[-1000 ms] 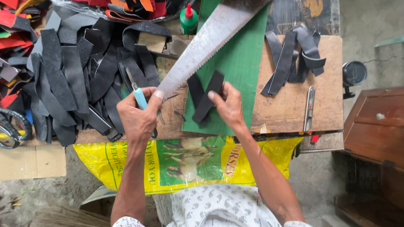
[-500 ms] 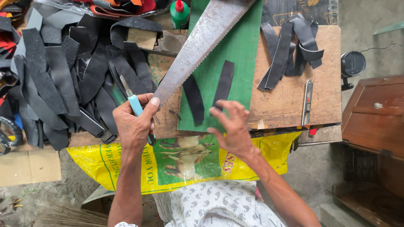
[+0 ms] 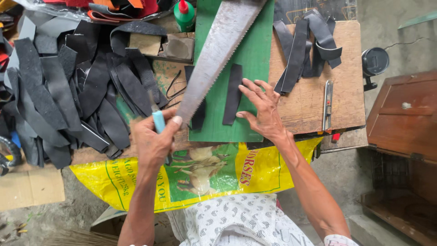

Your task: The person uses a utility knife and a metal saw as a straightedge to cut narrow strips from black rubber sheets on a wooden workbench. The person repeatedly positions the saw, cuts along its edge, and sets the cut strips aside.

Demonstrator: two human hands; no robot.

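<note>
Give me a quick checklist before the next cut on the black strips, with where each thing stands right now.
1. Left hand grips the blue-handled knife: ok.
2. Saw blade lies flat across the green mat as a straightedge: ok.
3. Black strip lies fully on the mat: ok.
4. Right hand pins the strip: not ok, its fingers only touch the strip's edge.
5. Second strip lined up under the blade: cannot tell, partly hidden.
6. Knife edge out and sharp: cannot tell.
</note>
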